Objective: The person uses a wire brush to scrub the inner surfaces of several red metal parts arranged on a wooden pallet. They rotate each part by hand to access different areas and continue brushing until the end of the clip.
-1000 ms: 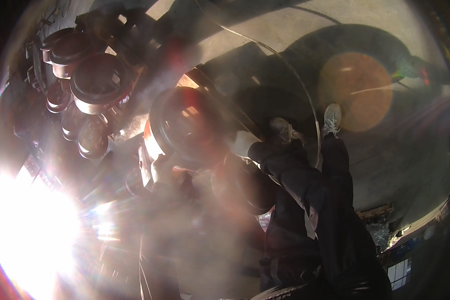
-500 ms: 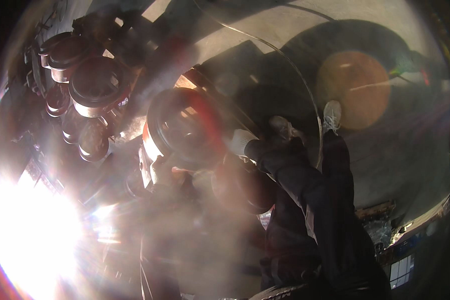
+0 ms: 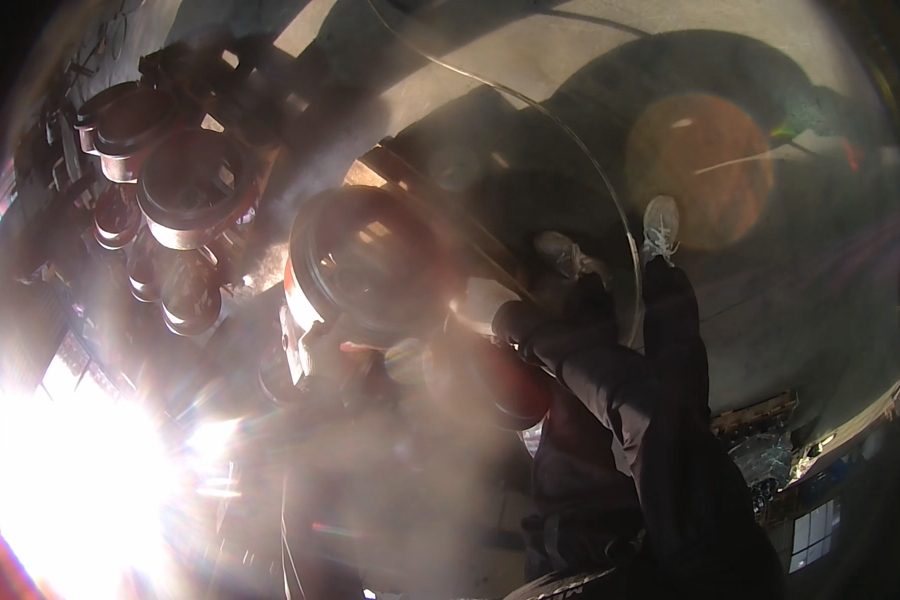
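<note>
The gloved right hand (image 3: pixel 518 322) rests against the large dark round metal flange (image 3: pixel 370 262) just to its left, grip impossible to tell; left hand lost in glare; smaller dark flanged pipe fittings (image 3: pixel 185 190) lie well beyond.

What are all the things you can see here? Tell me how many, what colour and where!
big ring: one, dark metal, round, middle of the picture, by the hands
stacked rings: several, dark reddish metal, upper left
floor: one, grey concrete, top and right, partly in shadow
wire: one, thin, curving over the floor
glare: one, white sunlight, lower left, hides what is there
window: one, pale panes, lower right edge
shoes: two, pale grey, right of centre on the floor
legs: two, dark trousers, lower right
left hand: one, on the big ring's lower left edge, hazy
right hand: one, dark glove or sleeve, beside the big ring's right side
</note>
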Demonstrator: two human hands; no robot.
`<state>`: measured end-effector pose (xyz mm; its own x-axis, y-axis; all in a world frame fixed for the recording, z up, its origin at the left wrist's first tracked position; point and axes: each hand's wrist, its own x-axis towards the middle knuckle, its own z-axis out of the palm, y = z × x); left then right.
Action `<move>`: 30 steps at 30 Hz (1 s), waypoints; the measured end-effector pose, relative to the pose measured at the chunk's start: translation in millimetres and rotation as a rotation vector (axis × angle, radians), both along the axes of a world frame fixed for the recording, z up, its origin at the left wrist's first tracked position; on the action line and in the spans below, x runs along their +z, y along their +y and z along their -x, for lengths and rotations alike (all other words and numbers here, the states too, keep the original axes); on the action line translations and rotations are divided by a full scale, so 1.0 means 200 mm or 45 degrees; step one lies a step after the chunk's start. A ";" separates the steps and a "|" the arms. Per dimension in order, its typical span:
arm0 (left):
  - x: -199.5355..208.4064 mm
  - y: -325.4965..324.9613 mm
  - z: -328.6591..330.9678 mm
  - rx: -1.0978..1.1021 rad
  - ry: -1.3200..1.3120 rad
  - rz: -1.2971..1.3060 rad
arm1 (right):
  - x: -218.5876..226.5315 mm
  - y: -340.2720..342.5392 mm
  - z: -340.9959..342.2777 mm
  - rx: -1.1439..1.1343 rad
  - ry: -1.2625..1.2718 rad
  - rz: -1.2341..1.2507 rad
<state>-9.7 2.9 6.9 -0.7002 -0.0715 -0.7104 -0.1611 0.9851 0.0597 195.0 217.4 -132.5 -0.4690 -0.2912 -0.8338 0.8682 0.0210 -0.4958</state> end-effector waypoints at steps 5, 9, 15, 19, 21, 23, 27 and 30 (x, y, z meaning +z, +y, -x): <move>0.00 0.01 -0.02 0.055 0.029 -0.085 | 0.03 0.01 0.01 -0.063 0.051 0.051; -0.01 0.00 -0.01 0.084 0.013 -0.104 | 0.05 0.04 0.03 0.010 0.185 -0.030; -0.01 -0.01 0.00 0.054 0.018 -0.071 | -0.18 -0.16 -0.07 -0.080 0.180 0.059; 0.01 0.00 0.00 -0.084 0.053 -0.018 | -0.42 -0.44 -0.11 -1.264 0.930 0.459; 0.01 0.00 0.00 -0.136 0.046 -0.032 | -0.45 -0.46 -0.13 -0.729 0.554 0.322; 0.00 -0.01 0.00 -0.119 0.078 0.014 | -0.41 -0.39 -0.13 -0.194 0.196 0.174; -0.02 -0.04 0.01 -0.054 0.104 0.099 | -0.21 -0.13 -0.07 -0.078 0.230 0.197; -0.03 -0.06 0.02 -0.006 0.054 0.045 | -0.14 -0.07 -0.04 -0.008 0.270 0.188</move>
